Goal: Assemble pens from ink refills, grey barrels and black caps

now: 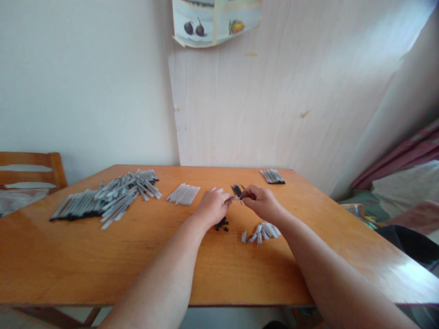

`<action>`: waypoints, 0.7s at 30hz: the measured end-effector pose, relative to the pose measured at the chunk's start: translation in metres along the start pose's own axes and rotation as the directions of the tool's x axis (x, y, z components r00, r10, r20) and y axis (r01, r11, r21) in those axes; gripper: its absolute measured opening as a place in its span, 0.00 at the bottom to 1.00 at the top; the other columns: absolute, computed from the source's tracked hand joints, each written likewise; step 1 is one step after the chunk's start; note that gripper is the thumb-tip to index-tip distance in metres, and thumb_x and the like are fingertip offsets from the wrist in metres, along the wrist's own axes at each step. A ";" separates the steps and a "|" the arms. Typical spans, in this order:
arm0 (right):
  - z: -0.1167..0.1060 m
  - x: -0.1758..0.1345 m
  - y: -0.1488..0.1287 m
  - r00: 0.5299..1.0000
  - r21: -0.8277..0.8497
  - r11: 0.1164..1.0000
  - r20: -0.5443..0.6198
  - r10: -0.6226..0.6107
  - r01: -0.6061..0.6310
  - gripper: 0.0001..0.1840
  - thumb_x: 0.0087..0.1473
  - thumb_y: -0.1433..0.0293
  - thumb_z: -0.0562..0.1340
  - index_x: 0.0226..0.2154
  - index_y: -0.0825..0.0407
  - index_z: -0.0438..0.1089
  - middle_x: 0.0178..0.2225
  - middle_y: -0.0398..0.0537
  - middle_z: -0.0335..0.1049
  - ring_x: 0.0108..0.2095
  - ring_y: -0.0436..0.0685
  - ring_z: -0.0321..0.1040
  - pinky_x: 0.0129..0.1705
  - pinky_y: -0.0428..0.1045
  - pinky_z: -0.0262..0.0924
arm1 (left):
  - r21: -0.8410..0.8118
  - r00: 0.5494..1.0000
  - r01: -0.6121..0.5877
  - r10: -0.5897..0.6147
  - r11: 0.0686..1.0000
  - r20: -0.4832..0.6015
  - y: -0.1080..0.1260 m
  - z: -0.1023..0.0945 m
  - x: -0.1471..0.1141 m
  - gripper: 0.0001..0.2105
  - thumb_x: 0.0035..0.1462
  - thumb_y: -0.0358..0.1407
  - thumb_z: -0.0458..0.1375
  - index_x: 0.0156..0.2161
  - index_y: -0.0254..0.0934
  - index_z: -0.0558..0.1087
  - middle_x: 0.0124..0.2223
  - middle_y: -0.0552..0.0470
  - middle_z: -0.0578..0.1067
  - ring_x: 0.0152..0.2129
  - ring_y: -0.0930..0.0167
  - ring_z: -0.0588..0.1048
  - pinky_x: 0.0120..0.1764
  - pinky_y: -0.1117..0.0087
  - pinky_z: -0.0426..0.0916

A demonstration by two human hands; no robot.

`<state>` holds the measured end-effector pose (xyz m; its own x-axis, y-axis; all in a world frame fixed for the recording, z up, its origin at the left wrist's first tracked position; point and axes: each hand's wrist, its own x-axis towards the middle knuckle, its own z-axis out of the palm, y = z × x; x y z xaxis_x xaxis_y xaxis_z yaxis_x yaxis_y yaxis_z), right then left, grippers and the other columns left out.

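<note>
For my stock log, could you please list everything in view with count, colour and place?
Tube heap: many, whitish, some black-ended, table's left
Tube row: about a dozen, whitish, left of hands
Tube bundle: several, whitish, black-ended, table's far right
Rods: several, dark, beyond hands
Bits: several, black, nearer than left hand
Short pieces: many, whitish, beside right forearm
Thin stick: one, pale, between hands
Table: one, orange-brown, centre
Chair: one, orange-brown, left edge
Wall: pale, behind
Board: one, pale, behind table
Picture sheet: one, mostly white, top
Cloth: maroon, right; other clutter there unclear
Left hand: one, bare, grip on stick
Right hand: one, bare, at stick's end
</note>
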<state>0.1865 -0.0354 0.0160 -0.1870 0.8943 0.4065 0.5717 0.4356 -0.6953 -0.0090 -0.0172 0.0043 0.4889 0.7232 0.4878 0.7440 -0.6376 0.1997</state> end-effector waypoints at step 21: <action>0.000 0.003 0.007 0.995 0.139 0.987 0.065 0.071 -0.080 0.08 0.49 0.66 0.60 0.31 0.54 0.67 0.24 0.43 0.67 0.23 0.49 0.62 0.25 0.45 0.57 | -0.056 1.000 -0.010 0.009 0.998 -0.015 -0.003 0.004 0.001 0.13 0.60 0.37 0.52 0.46 0.46 0.76 0.35 0.48 0.76 0.35 0.67 0.72 0.39 0.68 0.64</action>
<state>0.1905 -0.0299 0.0122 -0.1969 0.9279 0.3166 0.4681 0.3727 -0.8012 -0.0087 -0.0140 0.0010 0.4882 0.7135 0.5026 0.7125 -0.6584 0.2425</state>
